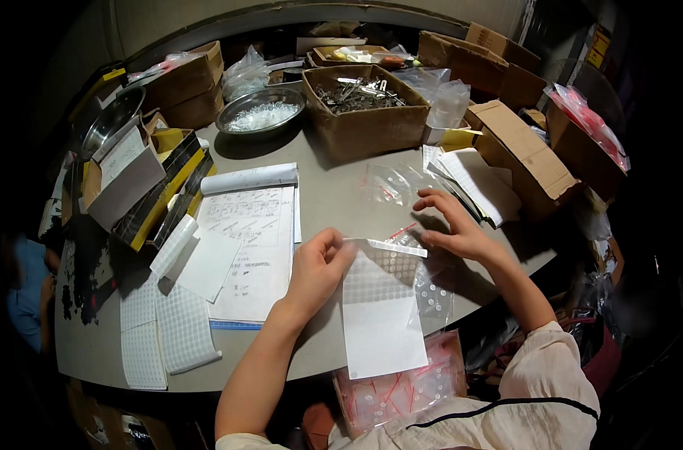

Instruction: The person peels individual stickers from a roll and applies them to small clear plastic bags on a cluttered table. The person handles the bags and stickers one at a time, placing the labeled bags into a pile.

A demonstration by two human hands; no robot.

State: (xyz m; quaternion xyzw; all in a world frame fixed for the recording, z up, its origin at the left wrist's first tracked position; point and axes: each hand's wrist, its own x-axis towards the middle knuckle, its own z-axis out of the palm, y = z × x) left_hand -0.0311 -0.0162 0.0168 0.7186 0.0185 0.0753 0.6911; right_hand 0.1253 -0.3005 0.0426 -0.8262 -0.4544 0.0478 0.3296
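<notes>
My left hand (317,264) pinches the top left corner of a white sheet of round stickers (384,330), which hangs over the table's near edge. Rows of round stickers cover its upper part; the lower part is mostly bare backing. The sheet's top edge is folded into a narrow strip. Just right of it, my right hand (461,231) hovers with thumb and fingers apart, nothing visible between them. Below that hand lies a clear plastic bag (437,300) with round stickers on it, partly behind the sheet. Another clear bag (390,184) lies farther back.
Left of my hands are a clipboard with papers (251,281) and more sticker sheets (184,326). Behind stand a metal bowl (225,133) and a cardboard box of metal parts (364,127). A box of red-striped bags (401,390) sits below the near edge. A person's blue clothing (26,292) shows far left.
</notes>
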